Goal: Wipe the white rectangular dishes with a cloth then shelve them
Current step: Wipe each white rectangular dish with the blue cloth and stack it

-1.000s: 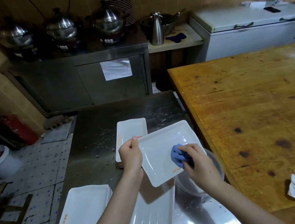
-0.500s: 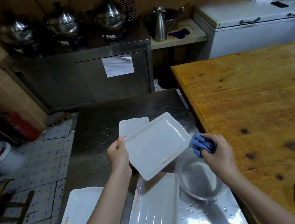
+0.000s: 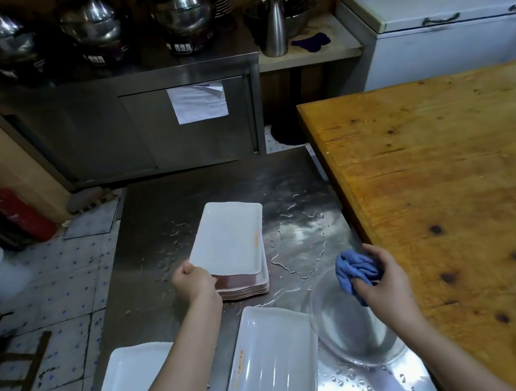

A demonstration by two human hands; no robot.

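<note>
The left hand [image 3: 196, 282] gripped the near corner of a white dish [image 3: 228, 238], fingers curled round its rim, and held it tilted over a stack of dishes [image 3: 248, 287] on the wet steel table [image 3: 162, 245]. The right hand [image 3: 382, 283] clutched a bunched blue cloth [image 3: 352, 270] above a clear bowl [image 3: 352, 340]. A long dish [image 3: 273, 377] lay flat just beside that bowl.
</note>
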